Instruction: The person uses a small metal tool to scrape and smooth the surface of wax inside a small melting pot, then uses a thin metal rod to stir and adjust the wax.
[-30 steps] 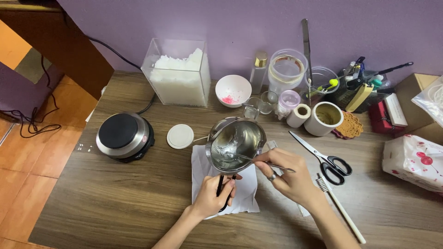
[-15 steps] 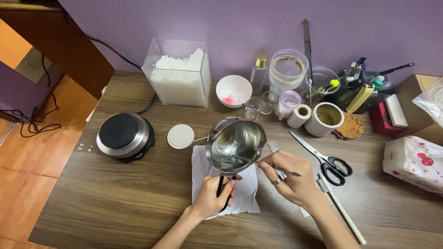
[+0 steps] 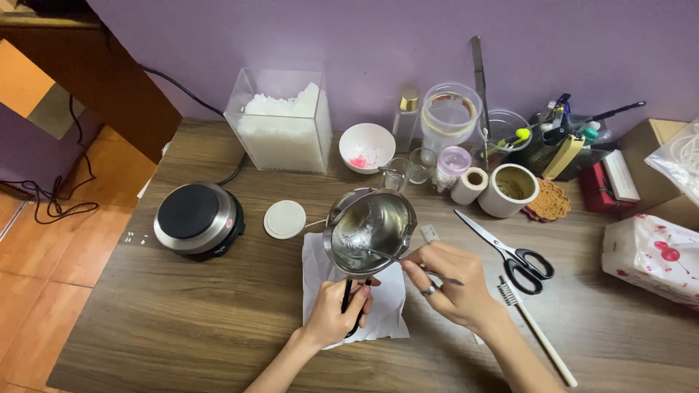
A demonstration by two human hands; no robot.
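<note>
On the white paper towel [image 3: 378, 306] at the desk's centre, the left hand [image 3: 338, 316] has its fingers closed around the steel pouring pot [image 3: 370, 231]'s black handle at 6 o'clock, while the right hand [image 3: 448, 280], at 3 o'clock, pinches a thin metal tool [image 3: 386, 256] scraping inside, likely needing steady, gentle strokes.

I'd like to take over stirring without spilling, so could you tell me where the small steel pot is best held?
Grip the steel pot by its black handle, coming from the near edge of the table. The handle points toward the person, over the white paper, and the left hand already wraps it there. The bowl is tilted, so the rim is probably a poorer grip.
</note>
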